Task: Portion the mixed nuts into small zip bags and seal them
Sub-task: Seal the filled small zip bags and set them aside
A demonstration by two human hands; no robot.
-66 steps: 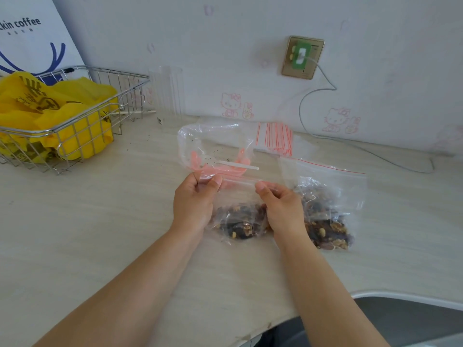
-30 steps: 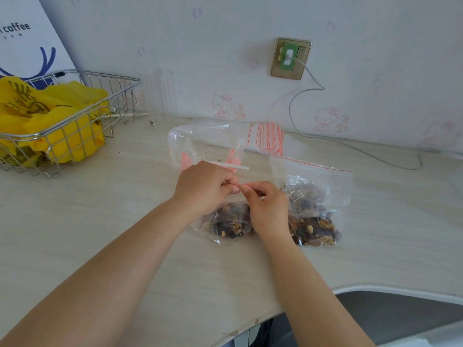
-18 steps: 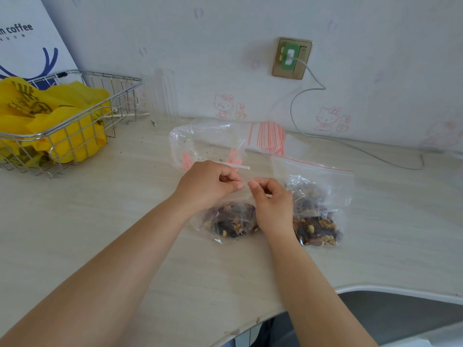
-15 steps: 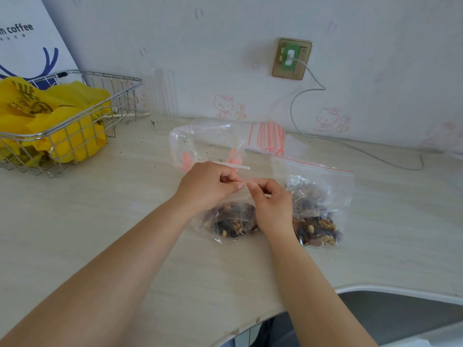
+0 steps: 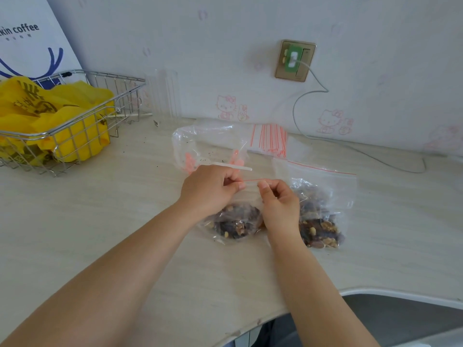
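Red zip strip of small nut bag (image 5: 235, 221) pinched between left hand (image 5: 209, 190) and right hand (image 5: 280, 206), on counter (image 5: 100, 221).

Home kitchen: counter (image 5: 105, 221), sink edge (image 5: 400, 296)

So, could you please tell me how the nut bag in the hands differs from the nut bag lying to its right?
The held bag is pinched along its red zip strip by the left hand and right hand; the second bag lies untouched on the counter. The held bag shows a smaller clump of nuts, the second bag a larger one. Both are clear, red-striped zip bags of mixed nuts.
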